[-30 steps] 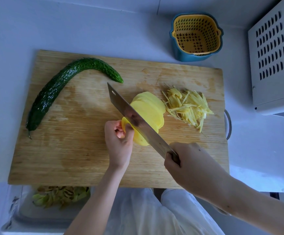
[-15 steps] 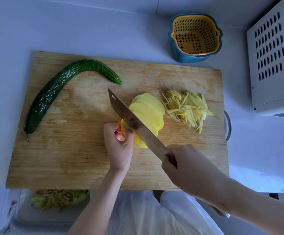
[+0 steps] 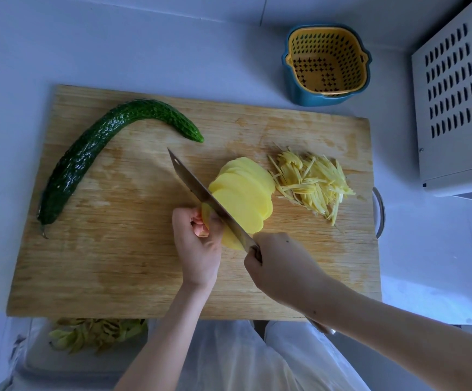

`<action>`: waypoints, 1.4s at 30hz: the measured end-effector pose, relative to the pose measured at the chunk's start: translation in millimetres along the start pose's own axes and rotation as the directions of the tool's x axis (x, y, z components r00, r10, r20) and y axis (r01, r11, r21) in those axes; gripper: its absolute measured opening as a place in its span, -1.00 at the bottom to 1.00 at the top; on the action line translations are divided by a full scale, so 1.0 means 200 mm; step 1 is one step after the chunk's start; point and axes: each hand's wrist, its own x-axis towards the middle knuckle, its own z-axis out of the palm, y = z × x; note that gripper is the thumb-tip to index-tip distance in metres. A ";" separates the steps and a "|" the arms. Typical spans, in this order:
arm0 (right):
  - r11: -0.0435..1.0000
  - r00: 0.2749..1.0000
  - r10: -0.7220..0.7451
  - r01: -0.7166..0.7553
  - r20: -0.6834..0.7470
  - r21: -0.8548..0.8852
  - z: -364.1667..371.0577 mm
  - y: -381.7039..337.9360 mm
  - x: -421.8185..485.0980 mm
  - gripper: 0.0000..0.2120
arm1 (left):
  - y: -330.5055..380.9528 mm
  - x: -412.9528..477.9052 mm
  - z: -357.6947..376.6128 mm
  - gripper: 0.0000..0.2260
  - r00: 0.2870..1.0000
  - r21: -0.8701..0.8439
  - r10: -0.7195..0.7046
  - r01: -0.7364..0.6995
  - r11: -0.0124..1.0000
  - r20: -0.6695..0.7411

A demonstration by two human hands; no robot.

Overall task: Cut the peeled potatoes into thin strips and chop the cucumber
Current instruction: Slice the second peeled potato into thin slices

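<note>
Left hand point(image 3: 198, 244), fingers curled, pins potato stub point(image 3: 230, 240) on board point(image 3: 116, 263), knuckles likely guiding the cleaver point(image 3: 198, 187); right hand point(image 3: 279, 266) grips its handle. Slices point(image 3: 243, 198) fan toward finished strips point(image 3: 311, 184); whole cucumber point(image 3: 93, 153) lies far left, clear of blade.

The left hand point(image 3: 198, 249) and right hand point(image 3: 279, 266) extend from bare forearms; a thin, translucent white garment point(image 3: 229, 362) covers the lap.

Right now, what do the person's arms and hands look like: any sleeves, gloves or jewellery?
The left hand and right hand are bare: no gloves, rings or watch visible. Both forearms are uncovered as far as the frame shows, with no sleeve in view.
</note>
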 end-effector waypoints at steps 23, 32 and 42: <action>0.981 0.991 -0.092 0.108 -0.102 0.159 -0.08 0.00 -0.01 -0.77 | 0.21 0.12 -0.11 -0.90 0.838 -0.026 -0.525 0.534 0.845 0.150; 0.984 0.997 -0.030 0.042 -0.074 0.171 -0.17 0.00 -0.19 -0.78 | 0.21 0.11 -0.11 -0.88 0.828 -0.013 -0.546 0.551 0.834 0.127; 0.998 0.995 -0.045 0.049 -0.085 0.045 -0.11 0.01 -0.21 -0.76 | 0.21 0.09 -0.11 -0.80 0.846 -0.001 -0.519 0.523 0.852 0.122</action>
